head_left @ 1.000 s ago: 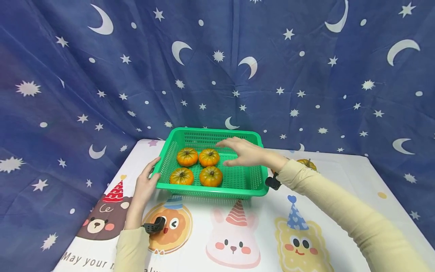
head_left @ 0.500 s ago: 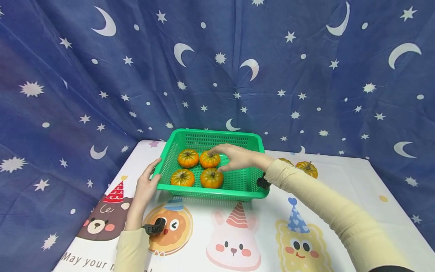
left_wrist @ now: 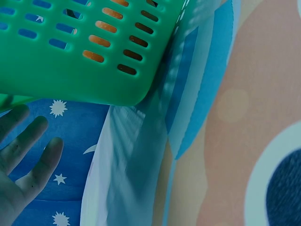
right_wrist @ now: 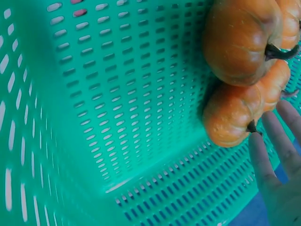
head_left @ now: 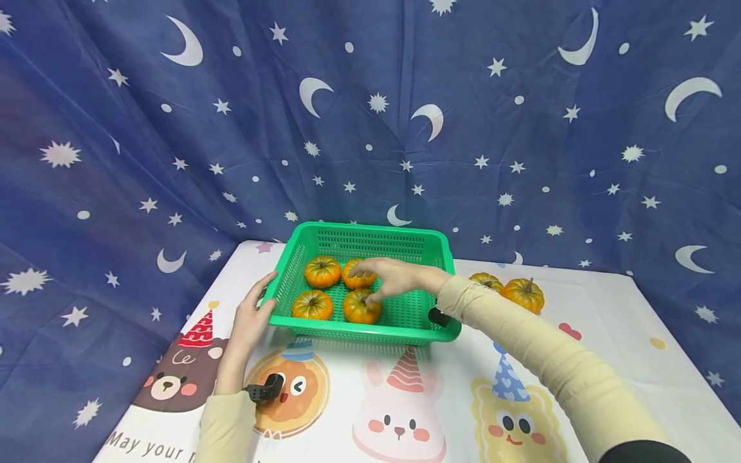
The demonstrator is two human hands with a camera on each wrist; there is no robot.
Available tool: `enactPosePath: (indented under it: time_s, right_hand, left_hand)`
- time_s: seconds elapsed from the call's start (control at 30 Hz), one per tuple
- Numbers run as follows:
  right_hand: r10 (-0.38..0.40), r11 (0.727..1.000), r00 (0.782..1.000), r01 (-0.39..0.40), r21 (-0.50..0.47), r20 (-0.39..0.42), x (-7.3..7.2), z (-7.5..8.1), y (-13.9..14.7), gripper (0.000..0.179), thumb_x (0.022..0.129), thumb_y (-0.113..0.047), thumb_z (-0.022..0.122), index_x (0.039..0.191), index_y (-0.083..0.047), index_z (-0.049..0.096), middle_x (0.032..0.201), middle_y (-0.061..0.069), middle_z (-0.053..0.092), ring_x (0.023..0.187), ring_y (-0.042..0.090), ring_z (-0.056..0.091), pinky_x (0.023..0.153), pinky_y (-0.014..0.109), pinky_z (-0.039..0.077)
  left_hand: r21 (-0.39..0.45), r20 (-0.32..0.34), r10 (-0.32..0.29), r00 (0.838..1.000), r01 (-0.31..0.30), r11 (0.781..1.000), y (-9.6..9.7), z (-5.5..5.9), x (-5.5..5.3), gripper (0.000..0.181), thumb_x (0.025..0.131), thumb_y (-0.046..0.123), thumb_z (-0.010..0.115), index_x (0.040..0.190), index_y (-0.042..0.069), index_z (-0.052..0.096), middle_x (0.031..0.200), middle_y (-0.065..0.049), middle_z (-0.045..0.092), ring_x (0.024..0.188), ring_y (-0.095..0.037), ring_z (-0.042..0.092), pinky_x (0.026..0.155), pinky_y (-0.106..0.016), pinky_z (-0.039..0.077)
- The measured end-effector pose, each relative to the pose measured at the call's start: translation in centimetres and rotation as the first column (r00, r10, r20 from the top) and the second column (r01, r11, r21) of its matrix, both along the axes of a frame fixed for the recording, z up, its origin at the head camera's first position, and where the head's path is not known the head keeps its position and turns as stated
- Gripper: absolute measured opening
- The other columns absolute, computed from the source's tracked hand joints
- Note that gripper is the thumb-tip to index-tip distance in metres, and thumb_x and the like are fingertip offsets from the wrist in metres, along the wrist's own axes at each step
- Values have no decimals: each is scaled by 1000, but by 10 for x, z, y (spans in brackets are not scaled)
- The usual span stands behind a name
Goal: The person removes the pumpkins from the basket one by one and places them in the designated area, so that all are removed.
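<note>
Several small orange pumpkins lie in a green plastic basket (head_left: pixel 370 331). My right hand (head_left: pixel 393 278) is over its two right-hand pumpkins, fingers spread. The thumb is at the near pumpkin (head_left: pixel 361 312), while the fingers overlap the far one (head_left: pixel 354 283). In the right wrist view the right hand (right_wrist: pixel 282 165) has extended fingertips close to a pumpkin (right_wrist: pixel 233 115) and its stem; I cannot tell if they touch. At the basket's left rim, my left hand (head_left: pixel 249 321) rests with loose fingers. The left wrist view shows the left hand (left_wrist: pixel 26 165) with fingers apart beside the basket (left_wrist: pixel 94 84).
Two more pumpkins, one nearer (head_left: pixel 523 295) and one partly behind my right sleeve (head_left: pixel 486 280), sit on the table right of the basket. A cartoon-printed white cloth (head_left: pixel 457 399) covers the table. A blue star-and-moon curtain (head_left: pixel 370 206) hangs behind.
My right hand has moved down and slightly left, from above the basket's middle to the right-hand pumpkins. Both pumpkins outside have come more into sight. My left hand stays at the rim.
</note>
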State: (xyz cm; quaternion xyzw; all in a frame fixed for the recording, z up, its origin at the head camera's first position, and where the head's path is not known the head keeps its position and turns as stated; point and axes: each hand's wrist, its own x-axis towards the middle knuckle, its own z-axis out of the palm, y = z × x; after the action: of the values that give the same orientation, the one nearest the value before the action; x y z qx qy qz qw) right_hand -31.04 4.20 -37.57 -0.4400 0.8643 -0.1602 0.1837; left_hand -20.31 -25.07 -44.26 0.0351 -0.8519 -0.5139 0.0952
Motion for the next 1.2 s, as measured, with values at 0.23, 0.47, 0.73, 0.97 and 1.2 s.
enactPosePath:
  time_s: [0.23,0.47,0.73,0.97,1.2]
  right_hand:
    - [6,999,999,-8,36,52,0,-9,-5,66,83,-24,74,141,-14,45,144,4,48,130,23,48,106,40,40]
    - [9,999,995,-12,32,94,1,-18,-6,68,82,-23,75,142,-11,44,143,4,50,132,21,46,108,38,38]
    - [17,999,994,-20,34,106,1,-24,-8,72,80,-23,76,143,-14,44,145,3,47,133,21,44,109,38,37]
    - [22,997,994,-30,70,107,2,-30,-7,78,77,-22,79,144,-18,41,149,3,41,133,22,42,109,41,37]
    - [35,994,995,-45,96,97,2,-34,-8,81,76,-18,80,145,-22,38,151,7,37,136,25,39,110,43,35]
  left_hand:
    - [3,0,-7,1000,7,1000,0,1,1,54,95,13,46,147,25,40,149,-13,43,129,-30,47,85,-32,44]
    - [12,4,-14,1000,14,1000,1,1,2,54,95,13,46,147,25,40,151,-11,41,130,-30,47,84,-31,44]
    - [12,-1,-12,1000,12,1000,0,1,1,54,95,13,46,147,25,40,150,-11,42,130,-29,46,87,-35,44]
    - [8,-7,-9,1000,9,1000,0,0,-1,54,94,12,46,147,24,41,147,-14,45,124,-29,50,82,-27,45]
    - [16,-1,4,1000,-4,1000,0,-1,-1,54,94,11,46,146,24,41,145,-16,48,121,-29,51,79,-23,45]
